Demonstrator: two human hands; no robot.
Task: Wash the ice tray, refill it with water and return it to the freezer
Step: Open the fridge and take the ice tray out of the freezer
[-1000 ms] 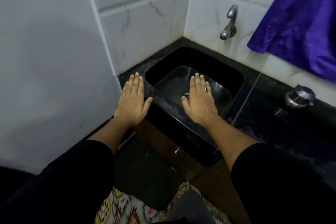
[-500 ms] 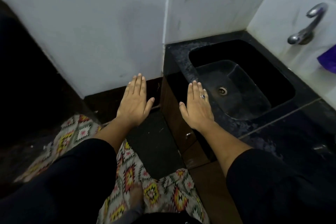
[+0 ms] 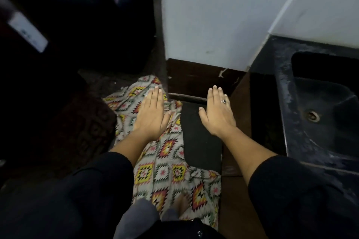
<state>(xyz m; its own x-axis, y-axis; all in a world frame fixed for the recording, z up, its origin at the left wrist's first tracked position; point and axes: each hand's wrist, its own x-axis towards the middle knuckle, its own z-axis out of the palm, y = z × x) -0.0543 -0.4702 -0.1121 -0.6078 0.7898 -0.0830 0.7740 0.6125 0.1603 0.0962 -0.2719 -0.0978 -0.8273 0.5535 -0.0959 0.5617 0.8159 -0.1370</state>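
Observation:
Both of my hands are held out flat, palms down, with straight fingers and nothing in them. My left hand hovers over a patterned floor cloth. My right hand, with a ring on one finger, hovers over a dark floor mat. The black sink with its round drain is at the right edge, to the right of my right hand. No ice tray is in view.
A white wall corner with a dark skirting stands straight ahead. To the left lies a dark area with a white object at the upper left. The sink's black counter juts out at right.
The view has swung left, away from the sink and tap toward the floor and the dark area. Both hands stay flat and empty in the same pose.

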